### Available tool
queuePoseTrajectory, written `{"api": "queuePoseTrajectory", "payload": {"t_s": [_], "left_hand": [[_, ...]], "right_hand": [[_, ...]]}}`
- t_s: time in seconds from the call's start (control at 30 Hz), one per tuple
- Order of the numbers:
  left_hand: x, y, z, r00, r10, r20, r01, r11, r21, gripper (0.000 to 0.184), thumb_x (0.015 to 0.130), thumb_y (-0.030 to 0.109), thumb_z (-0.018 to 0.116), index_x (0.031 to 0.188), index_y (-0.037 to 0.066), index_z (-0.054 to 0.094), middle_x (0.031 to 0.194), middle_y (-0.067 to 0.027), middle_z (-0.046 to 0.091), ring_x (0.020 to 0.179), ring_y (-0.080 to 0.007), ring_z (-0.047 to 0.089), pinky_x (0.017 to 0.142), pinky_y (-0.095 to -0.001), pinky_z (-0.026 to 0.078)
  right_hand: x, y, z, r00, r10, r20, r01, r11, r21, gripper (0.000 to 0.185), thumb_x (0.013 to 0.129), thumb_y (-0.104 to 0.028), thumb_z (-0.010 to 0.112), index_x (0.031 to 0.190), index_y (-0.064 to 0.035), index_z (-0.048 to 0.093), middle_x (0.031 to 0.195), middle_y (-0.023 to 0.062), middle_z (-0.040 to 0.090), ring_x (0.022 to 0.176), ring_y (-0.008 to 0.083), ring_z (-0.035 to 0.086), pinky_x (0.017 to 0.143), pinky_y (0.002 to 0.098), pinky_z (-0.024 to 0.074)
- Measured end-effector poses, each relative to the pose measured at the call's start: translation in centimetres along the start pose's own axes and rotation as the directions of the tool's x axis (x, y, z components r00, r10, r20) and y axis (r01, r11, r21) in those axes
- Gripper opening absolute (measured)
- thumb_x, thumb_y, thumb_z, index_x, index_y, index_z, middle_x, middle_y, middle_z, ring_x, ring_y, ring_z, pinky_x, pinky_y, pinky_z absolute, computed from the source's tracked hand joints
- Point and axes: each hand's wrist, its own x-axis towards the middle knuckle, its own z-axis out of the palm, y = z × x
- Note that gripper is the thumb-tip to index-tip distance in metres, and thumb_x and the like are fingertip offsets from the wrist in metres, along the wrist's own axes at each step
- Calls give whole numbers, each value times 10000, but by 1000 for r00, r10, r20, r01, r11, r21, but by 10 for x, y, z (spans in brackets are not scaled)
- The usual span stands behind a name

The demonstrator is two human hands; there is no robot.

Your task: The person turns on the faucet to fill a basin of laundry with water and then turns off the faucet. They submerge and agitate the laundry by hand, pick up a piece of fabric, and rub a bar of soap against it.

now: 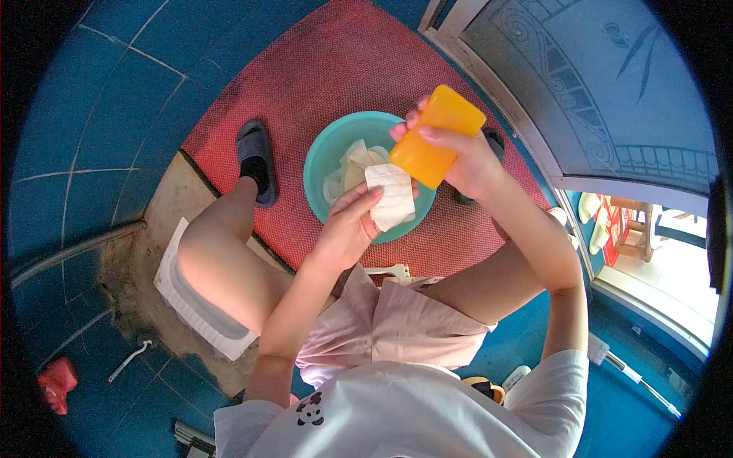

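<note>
My left hand [350, 223] is closed on a white cloth [392, 200], pinching its edge between thumb and fingers above the basin. The cloth is lightly creased and hangs flat. In my right hand [467, 156] is a large orange-yellow bar of soap [437, 137], tilted, with the thumb across its face and the fingertips behind it. One lower corner of the soap is close to the cloth; whether they touch I cannot tell. Below both hands stands a turquoise basin [314, 164] with crumpled white and cream cloths [356, 162] inside. My arms and the held cloth hide part of it.
The basin rests on a red textured mat [321, 61] between my slippered feet. A squat toilet [202, 298] lies to the left. At the right are a framed door [588, 84] and a pole-handled tool [634, 374]. Blue tiles [99, 114] line the left wall.
</note>
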Motion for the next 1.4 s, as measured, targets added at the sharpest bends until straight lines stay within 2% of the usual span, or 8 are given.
{"api": "queuePoseTrajectory", "payload": {"t_s": [0.13,0.23,0.4,0.7,0.8,1.2,1.33,1.4], "left_hand": [[1,-3,-3,1000,-16,0,16,1000,-17,353,877,143,375,1177,-43,369,1174,-127,478,1080,-226,480,946,-356,356],[1,-6,-5,998,-32,-60,18,976,-217,343,881,145,359,1175,-30,376,1161,-113,485,1077,-223,478,942,-349,358],[3,-8,-17,993,21,115,44,847,-531,459,874,328,355,1189,-5,374,1155,-96,465,1058,-184,453,894,-308,376],[3,-2,-9,997,23,68,24,787,-616,548,839,397,391,1203,-12,359,1185,-74,449,1068,-180,436,926,-303,327],[1,-1,-6,1000,22,11,-12,829,-559,542,835,391,401,1199,-9,363,1201,-62,445,1069,-174,436,916,-303,330],[0,2,-6,996,32,83,17,846,-533,463,787,291,434,1168,30,406,1197,-60,464,1045,-172,447,897,-290,326],[4,-5,-18,995,29,91,28,818,-575,498,810,357,430,1163,8,399,1190,-72,460,1042,-179,445,925,-299,310],[4,-5,-9,993,1,-117,-63,846,-529,559,821,446,421,1162,4,393,1183,-76,461,1026,-181,450,935,-300,306]], "right_hand": [[-7,-1,7,996,-72,43,76,992,-105,282,745,-4,579,998,-69,473,911,64,554,924,214,546,806,337,443],[-15,20,12,943,-196,271,329,676,-659,233,780,-16,553,977,-36,430,911,63,515,911,152,508,878,344,387],[-30,48,15,928,-172,330,362,624,-693,216,781,-10,554,964,-29,441,889,59,521,875,136,516,837,278,388],[-24,45,12,914,-290,285,403,557,-726,324,787,-35,559,1091,-24,447,969,67,549,933,139,523,807,265,416],[-23,46,14,920,-282,272,383,502,-775,199,773,21,532,952,-22,455,876,63,516,885,153,514,871,293,372],[-8,57,-2,945,-287,158,326,773,-545,370,768,-5,553,1114,-22,422,1018,68,512,962,167,498,846,279,383],[-28,73,12,906,-281,316,420,515,-747,275,793,13,512,1049,-25,420,913,53,516,923,160,506,914,315,327],[-22,73,11,886,-286,366,463,470,-751,261,798,5,512,1048,-17,439,969,70,514,961,164,490,901,308,343]]}}
